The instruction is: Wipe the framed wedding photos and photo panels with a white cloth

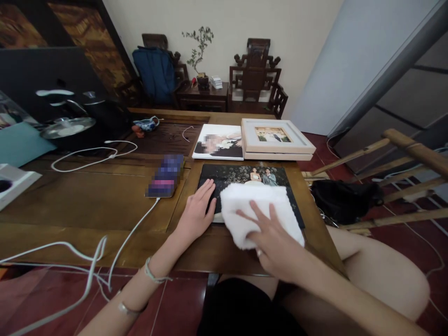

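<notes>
A dark photo print of a couple lies flat on the wooden table in front of me. My left hand rests flat on its left edge, fingers stretched out. My right hand presses a folded white cloth onto the print's lower part, fingers spread over the cloth.
Behind the print lie a second photo and a stack of pale picture frames. A phone on a white cable sits to the left. A tea tray, kettle and dishes stand at the far left. Bamboo poles and a black bag are on the right.
</notes>
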A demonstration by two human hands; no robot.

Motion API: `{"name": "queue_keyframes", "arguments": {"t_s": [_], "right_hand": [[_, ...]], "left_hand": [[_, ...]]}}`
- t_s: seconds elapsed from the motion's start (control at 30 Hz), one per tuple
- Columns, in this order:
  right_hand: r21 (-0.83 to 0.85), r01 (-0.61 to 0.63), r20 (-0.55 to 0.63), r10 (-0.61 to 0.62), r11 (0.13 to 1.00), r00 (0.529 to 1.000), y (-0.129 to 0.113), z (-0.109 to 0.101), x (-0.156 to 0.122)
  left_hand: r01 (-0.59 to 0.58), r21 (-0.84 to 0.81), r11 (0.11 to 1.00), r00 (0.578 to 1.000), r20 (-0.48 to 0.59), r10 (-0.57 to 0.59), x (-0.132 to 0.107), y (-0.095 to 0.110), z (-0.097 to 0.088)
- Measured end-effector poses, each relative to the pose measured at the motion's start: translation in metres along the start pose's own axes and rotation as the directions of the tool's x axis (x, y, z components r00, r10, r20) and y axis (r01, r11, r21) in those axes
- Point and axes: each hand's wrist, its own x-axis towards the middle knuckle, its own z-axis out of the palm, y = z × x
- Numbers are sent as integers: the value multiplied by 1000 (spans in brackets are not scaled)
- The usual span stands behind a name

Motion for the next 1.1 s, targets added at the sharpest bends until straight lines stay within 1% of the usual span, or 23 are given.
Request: {"name": "queue_keyframes", "arguments": {"t_s": [0.07,0.1,0.13,0.2,0.3,0.4,0.47,0.53,0.6,0.67,0.73,0.87,0.97,1.03,1.1], "right_hand": [[21,10,18,-10,1000,1000,-13,4,-14],[32,15,28,-16,999,999,-16,5,-17],[44,16,36,-18,999,999,-16,4,-17],[59,8,31,-10,998,999,-7,0,-8],[25,-20,-14,20,999,1000,20,-11,22],[-53,-46,-49,43,998,998,51,-24,60],[-107,-63,-74,55,992,996,66,-30,83],[-156,-84,-104,68,984,992,73,-32,99],[-186,-101,-131,77,977,988,71,-31,106],[-195,-98,-140,72,976,988,62,-26,103],[-195,-83,-135,57,977,989,47,-18,91],[-176,-3,-66,-9,984,998,9,3,46],[-120,55,-2,-55,991,998,-12,11,13],[-79,68,24,-66,995,997,-15,9,2],[-46,59,37,-57,997,998,-6,1,3]], "left_hand": [[2,5,1000,1000,9,-2,0,-1,0],[1,8,1000,1000,10,-2,0,-1,1],[-1,10,1000,1000,10,1,0,-1,1],[-6,9,1000,1000,4,6,0,-2,1],[-3,-11,1000,1000,-19,3,0,-2,1],[5,-34,999,1000,-24,-6,0,-1,0],[7,-47,999,1000,-21,-8,0,-1,0],[5,-64,998,1000,-21,-6,0,-1,-1],[4,-78,997,1000,-27,-6,-1,-2,0],[3,-85,996,999,-47,-7,-2,-4,2],[-5,-84,996,998,-69,-1,-3,-6,5],[-7,-69,998,998,-69,2,-3,-8,7],[8,-58,998,999,-52,-11,-1,-6,6],[15,-53,999,999,-44,-17,-1,-6,5],[19,-50,999,999,-41,-21,-1,-6,5]]}}
